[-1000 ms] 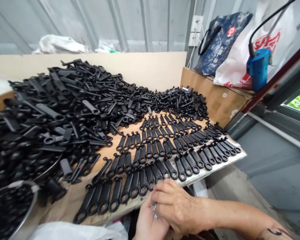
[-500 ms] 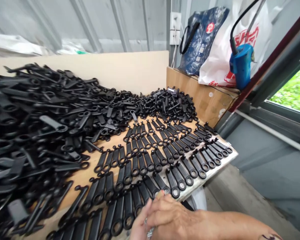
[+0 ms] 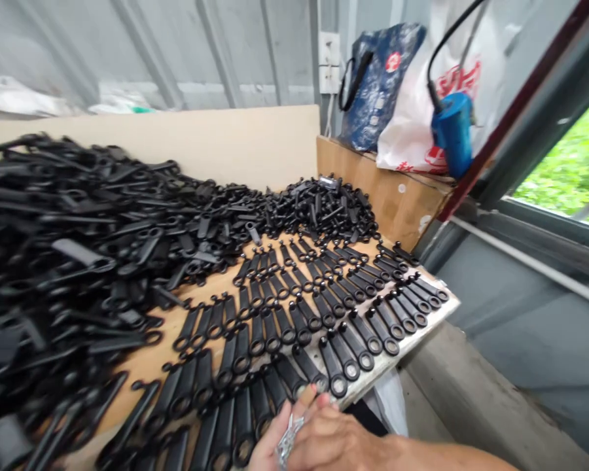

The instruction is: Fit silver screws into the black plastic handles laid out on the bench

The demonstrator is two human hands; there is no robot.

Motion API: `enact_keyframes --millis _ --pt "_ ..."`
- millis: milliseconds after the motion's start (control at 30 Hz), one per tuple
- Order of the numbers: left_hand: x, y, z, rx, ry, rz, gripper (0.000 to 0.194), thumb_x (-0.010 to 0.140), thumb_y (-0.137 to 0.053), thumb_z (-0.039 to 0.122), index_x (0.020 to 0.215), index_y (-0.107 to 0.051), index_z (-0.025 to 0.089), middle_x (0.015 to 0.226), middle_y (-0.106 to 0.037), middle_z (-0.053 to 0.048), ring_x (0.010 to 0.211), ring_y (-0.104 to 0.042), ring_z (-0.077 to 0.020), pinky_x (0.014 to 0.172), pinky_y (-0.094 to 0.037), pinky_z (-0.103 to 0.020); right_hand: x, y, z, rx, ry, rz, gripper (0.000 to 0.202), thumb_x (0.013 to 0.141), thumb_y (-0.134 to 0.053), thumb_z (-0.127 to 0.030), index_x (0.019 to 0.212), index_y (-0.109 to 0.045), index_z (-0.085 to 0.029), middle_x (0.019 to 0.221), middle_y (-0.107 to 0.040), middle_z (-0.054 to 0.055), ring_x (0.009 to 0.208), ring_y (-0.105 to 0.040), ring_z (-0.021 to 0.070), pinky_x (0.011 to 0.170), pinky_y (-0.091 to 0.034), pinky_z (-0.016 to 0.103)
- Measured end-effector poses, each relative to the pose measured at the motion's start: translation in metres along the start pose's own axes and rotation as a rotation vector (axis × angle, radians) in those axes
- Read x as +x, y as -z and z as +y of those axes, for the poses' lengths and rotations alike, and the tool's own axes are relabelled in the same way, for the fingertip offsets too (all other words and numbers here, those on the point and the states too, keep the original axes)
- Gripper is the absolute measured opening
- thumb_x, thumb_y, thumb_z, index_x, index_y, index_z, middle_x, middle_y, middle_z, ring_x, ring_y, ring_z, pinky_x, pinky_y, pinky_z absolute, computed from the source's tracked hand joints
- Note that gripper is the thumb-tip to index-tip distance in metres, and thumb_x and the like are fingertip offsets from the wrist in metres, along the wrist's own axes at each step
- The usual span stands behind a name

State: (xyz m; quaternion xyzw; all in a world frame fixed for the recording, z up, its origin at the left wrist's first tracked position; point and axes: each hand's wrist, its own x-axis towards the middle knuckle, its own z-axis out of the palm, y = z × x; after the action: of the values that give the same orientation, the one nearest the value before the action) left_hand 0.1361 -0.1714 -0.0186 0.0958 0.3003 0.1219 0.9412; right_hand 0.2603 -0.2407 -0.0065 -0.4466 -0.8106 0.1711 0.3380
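Note:
My right hand comes in from the bottom right, with its back towards me. Its thumb and fingers are closed around a small bunch of shiny metal pins, whose exact kind I cannot make out. The fingertips are at the ring end of a black lever-like part in the front rows. Similar flat black parts, each with a ring at one end and a small knob at the other, lie in slanting rows on the worktable. My left hand is out of view.
A big heap of loose black parts covers the left side, and a smaller heap sits by a wooden box. Above it are a blue bag, a white plastic bag and a blue corded tool.
The view has shifted slightly, so the table appears further left. My right hand stays near the same front parts, and the metal pins in it show more clearly.

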Motion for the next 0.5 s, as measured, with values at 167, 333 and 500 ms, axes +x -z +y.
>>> enact_keyframes --millis 167,333,500 --pt "-0.022 -0.001 -0.005 -0.200 -0.034 0.001 0.029 0.083 -0.040 0.028 0.092 -0.065 0.015 0.088 -0.069 -0.007 0.086 -0.060 -0.0202 0.083 -0.041 -0.036 0.008 0.037 -0.005 0.109 -0.012 0.131 0.015 0.083 -0.040 -0.018 0.086 -0.054 -0.015 0.092 -0.060 0.008 0.092 -0.052 0.0152 0.082 -0.041 0.031" --pt "-0.046 0.018 -0.003 -0.249 -0.068 -0.001 0.032 0.083 -0.041 0.030 0.099 -0.062 0.013 0.096 -0.066 -0.010 0.095 -0.057 -0.0251 0.084 -0.039 -0.040 0.024 0.050 0.037 0.034 -0.246 0.298 0.014 0.082 -0.043 -0.015 0.079 -0.057 -0.016 0.094 -0.057 0.008 0.093 -0.050 0.0168 0.081 -0.041 0.032" --pt "-0.062 0.028 0.004 -0.274 -0.118 0.020 0.031 0.082 -0.041 0.031 0.098 -0.061 0.013 0.095 -0.066 -0.009 0.094 -0.057 -0.0243 0.084 -0.039 -0.040 0.049 0.037 0.066 -0.060 -0.323 0.234 0.014 0.080 -0.048 -0.017 0.075 -0.061 -0.018 0.098 -0.057 0.006 0.097 -0.049 0.0174 0.086 -0.040 0.034"
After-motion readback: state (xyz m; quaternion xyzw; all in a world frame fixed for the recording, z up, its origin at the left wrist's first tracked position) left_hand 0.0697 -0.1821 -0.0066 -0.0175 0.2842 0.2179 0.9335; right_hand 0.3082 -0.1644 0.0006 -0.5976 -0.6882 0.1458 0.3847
